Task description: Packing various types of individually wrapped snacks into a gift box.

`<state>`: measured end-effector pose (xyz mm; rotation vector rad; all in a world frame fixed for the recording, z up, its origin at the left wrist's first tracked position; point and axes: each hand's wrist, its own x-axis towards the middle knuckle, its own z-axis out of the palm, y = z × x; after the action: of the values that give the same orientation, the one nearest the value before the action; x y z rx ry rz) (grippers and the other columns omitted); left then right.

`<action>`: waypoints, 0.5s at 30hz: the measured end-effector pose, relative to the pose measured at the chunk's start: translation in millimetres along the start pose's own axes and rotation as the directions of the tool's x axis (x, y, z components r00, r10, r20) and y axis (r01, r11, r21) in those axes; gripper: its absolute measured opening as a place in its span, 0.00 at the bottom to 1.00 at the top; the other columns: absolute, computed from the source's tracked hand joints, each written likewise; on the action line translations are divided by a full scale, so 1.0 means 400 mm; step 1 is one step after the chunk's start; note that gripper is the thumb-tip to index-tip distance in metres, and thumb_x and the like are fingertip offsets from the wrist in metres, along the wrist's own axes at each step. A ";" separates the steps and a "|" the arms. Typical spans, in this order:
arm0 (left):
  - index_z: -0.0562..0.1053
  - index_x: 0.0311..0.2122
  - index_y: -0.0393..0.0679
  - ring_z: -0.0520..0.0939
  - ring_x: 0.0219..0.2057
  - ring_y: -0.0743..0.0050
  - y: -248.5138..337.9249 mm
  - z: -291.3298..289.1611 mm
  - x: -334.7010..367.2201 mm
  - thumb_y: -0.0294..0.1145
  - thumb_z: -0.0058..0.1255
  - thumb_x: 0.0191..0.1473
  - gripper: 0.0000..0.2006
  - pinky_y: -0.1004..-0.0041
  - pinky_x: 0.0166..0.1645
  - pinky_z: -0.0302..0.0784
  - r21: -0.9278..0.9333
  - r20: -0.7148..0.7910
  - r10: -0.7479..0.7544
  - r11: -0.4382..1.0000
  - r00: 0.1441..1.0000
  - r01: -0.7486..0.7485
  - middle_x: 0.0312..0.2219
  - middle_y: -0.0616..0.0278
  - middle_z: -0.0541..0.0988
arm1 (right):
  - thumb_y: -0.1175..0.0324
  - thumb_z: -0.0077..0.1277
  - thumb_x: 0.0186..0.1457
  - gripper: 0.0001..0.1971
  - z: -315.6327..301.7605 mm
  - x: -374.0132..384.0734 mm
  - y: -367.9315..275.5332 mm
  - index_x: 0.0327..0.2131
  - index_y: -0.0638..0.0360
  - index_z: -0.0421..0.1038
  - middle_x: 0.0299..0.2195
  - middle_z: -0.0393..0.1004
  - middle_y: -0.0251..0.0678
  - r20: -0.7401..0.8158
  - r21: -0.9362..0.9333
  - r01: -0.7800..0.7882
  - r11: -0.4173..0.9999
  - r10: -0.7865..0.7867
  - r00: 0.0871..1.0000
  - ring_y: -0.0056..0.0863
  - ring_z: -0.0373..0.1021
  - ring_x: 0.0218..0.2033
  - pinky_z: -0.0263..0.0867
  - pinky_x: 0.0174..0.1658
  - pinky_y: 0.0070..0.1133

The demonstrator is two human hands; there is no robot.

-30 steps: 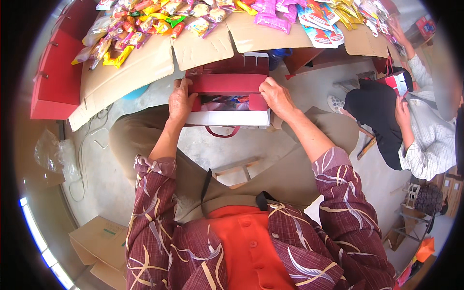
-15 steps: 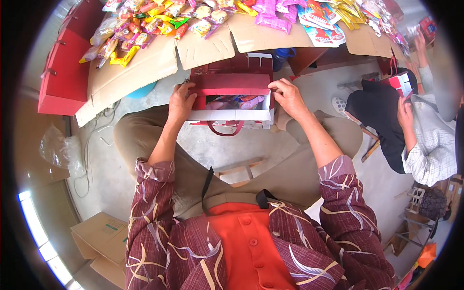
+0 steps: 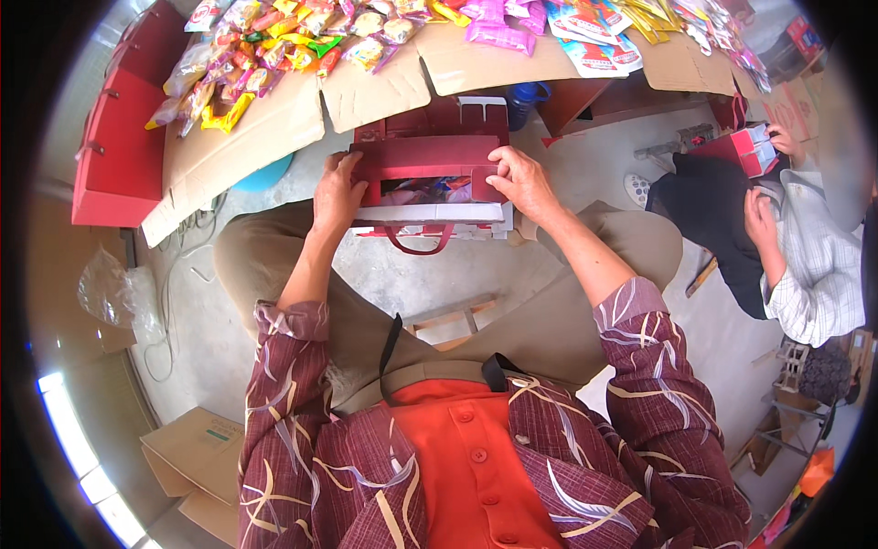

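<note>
Between my knees stands a red gift box [image 3: 434, 157] with a white inner edge and a dark red carry handle [image 3: 419, 247] on its near side. Through its narrow opening, wrapped snacks [image 3: 428, 190] show inside. My left hand [image 3: 338, 192] pinches the box's left end, with the thumb by the side flap and the fingers at the far corner. At the right end, my right hand [image 3: 523, 179] grips the corner of the folded long flap between thumb and bent fingers.
Wrapped snacks [image 3: 274, 46] in several piles cover a cardboard-lined table [image 3: 375, 91] ahead. Red boxes [image 3: 119, 151] stand at the left, and an opened carton [image 3: 197, 448] lies lower left. To the right, a co-worker [image 3: 805, 247] sits handling another red box [image 3: 752, 151].
The long flap is folded a little further over, and the opening looks narrower. Both my hands stay at the box ends. The co-worker's far hand has come down to their box.
</note>
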<state>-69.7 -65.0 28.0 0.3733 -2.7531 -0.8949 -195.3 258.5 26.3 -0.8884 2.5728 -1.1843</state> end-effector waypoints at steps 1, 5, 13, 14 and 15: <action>0.72 0.55 0.46 0.82 0.40 0.55 0.018 -0.003 0.007 0.27 0.61 0.47 0.27 0.65 0.46 0.80 0.098 0.014 0.020 0.995 1.000 -0.021 0.53 0.52 0.72 | 0.70 0.61 0.50 0.18 0.000 -0.002 0.000 0.44 0.54 0.67 0.30 0.72 0.34 -0.002 -0.030 -0.002 1.000 0.001 1.000 0.34 0.72 0.32 0.68 0.37 0.31; 0.69 0.58 0.49 0.79 0.47 0.48 0.007 -0.011 0.036 0.30 0.64 0.45 0.32 0.59 0.50 0.77 0.310 0.005 0.173 0.936 0.985 -0.166 0.53 0.52 0.71 | 0.69 0.61 0.50 0.18 -0.001 0.002 -0.031 0.44 0.55 0.68 0.31 0.72 0.34 0.013 -0.112 -0.022 0.994 0.024 1.000 0.36 0.72 0.33 0.68 0.37 0.32; 0.67 0.58 0.50 0.78 0.47 0.47 -0.008 0.015 0.068 0.29 0.65 0.43 0.33 0.57 0.48 0.77 0.284 0.101 0.180 0.938 0.979 -0.201 0.50 0.53 0.73 | 0.69 0.64 0.46 0.21 0.023 -0.006 -0.024 0.43 0.53 0.67 0.29 0.72 0.33 -0.090 -0.289 0.075 0.954 -0.106 0.990 0.35 0.73 0.31 0.69 0.34 0.32; 0.67 0.56 0.49 0.79 0.46 0.47 -0.008 0.018 0.069 0.28 0.65 0.43 0.32 0.57 0.47 0.77 0.276 0.101 0.147 0.946 0.984 -0.169 0.49 0.53 0.73 | 0.69 0.64 0.46 0.21 0.027 -0.006 -0.026 0.43 0.53 0.67 0.29 0.72 0.33 -0.087 -0.290 0.074 0.954 -0.104 0.991 0.35 0.73 0.31 0.69 0.34 0.32; 0.67 0.56 0.49 0.79 0.46 0.47 -0.012 0.025 0.069 0.28 0.65 0.43 0.32 0.57 0.47 0.77 0.273 0.102 0.144 0.947 0.984 -0.167 0.49 0.53 0.73 | 0.69 0.64 0.47 0.19 0.030 -0.006 -0.029 0.41 0.53 0.67 0.30 0.73 0.34 -0.079 -0.289 0.072 0.955 -0.098 0.992 0.37 0.73 0.32 0.69 0.34 0.33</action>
<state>-97.8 -72.0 20.8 0.1634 -2.9411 -0.4909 -183.8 246.5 26.7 -1.0325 2.8583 -0.9059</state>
